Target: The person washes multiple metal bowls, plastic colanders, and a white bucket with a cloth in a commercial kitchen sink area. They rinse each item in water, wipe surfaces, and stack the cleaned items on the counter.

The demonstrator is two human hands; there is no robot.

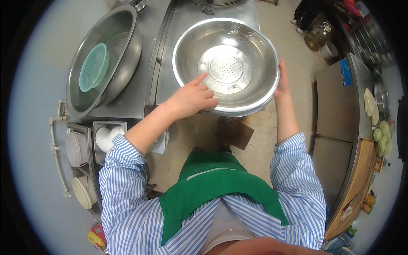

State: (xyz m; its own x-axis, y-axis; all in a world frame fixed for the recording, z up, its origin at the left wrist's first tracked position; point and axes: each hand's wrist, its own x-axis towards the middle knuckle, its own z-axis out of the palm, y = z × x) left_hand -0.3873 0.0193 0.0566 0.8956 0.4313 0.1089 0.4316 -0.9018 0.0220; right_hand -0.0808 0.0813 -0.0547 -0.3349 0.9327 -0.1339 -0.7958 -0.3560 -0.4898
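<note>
A wide stainless steel colander (258, 71) with a perforated bottom sits before me at the front of the steel counter (178, 24). My right hand (282, 79) grips its right rim from the outside, fingers along the wall. Over the near left rim lies my left hand (199, 95), index finger stretched towards the perforated bottom, the other fingers curled; whether they hold the rim is unclear. Left of the colander stands a large metal basin (127, 63), with a turquoise plastic basin (94, 68) inside it.
White lidded buckets (77, 149) stand on a rack at lower left. On the right is a steel cabinet (334, 105) with a wooden board (358, 188). Another person's legs (302, 16) show at upper right, near a large jar (315, 36). A dark brown square object (242, 137) lies below the colander.
</note>
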